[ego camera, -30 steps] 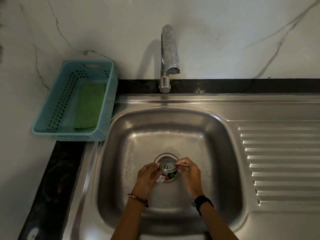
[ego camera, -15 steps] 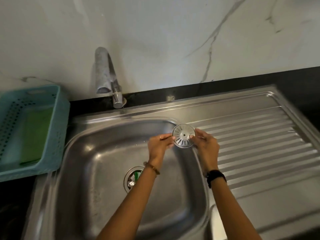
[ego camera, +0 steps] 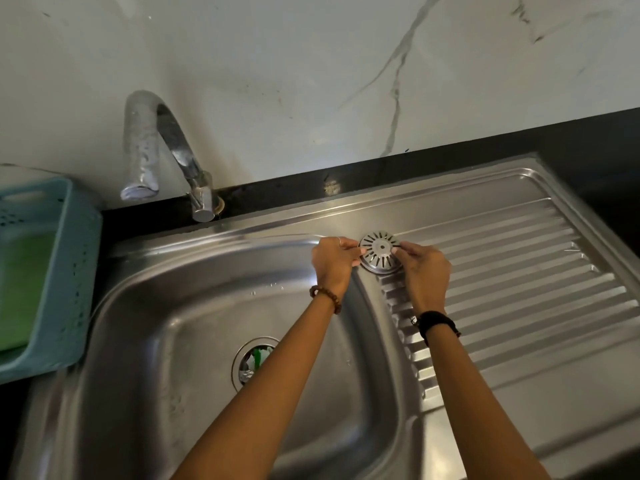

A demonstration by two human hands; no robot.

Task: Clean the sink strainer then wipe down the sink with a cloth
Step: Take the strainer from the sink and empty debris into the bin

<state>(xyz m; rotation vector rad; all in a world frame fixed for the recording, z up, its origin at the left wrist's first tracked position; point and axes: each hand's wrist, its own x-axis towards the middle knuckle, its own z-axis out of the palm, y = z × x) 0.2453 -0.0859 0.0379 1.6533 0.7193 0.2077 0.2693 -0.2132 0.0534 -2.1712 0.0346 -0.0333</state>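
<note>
Fingers of both hands pinched the sink strainer (ego camera: pixel 381 251) at the drainboard (ego camera: pixel 519 271) corner; emptying debris probably came next.

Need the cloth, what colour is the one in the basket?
Green cloth, head view, in the teal basket.

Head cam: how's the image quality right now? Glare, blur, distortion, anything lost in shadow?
Head view: dim, warm light; soft glare streaks on the steel sink and the tap. Strainer slots read sharply between left hand and right hand. Basket at the left edge looks smeared and soft. Wide-angle bend shows in the sink's edges. Drain hole is partly hidden by the left forearm, its contents murky.
</note>
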